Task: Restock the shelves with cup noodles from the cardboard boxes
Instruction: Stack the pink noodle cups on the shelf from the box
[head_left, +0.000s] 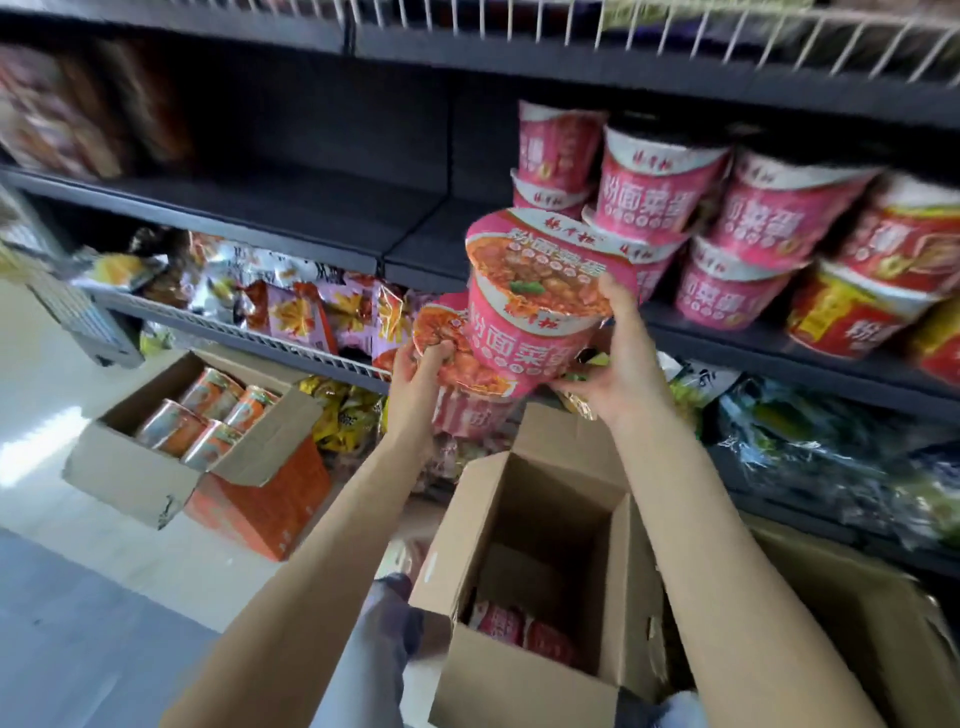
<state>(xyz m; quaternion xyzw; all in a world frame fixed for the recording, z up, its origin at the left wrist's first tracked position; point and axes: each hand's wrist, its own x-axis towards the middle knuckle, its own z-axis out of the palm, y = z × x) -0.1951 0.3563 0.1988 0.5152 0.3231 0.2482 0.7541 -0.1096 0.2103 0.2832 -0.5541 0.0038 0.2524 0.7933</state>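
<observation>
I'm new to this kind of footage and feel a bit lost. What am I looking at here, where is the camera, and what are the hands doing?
There is no machine here: a person wears a wide-angle camera on the head, so you look forward and down along their own arms. The left hand grips one pink cup of noodles, and the right hand holds another pink cup lifted toward the dark shelf, where similar stacked cups already stand. Below the arms is an open cardboard box with a few cups left inside. A second open box with orange-lidded cups sits on the floor to the left.
</observation>
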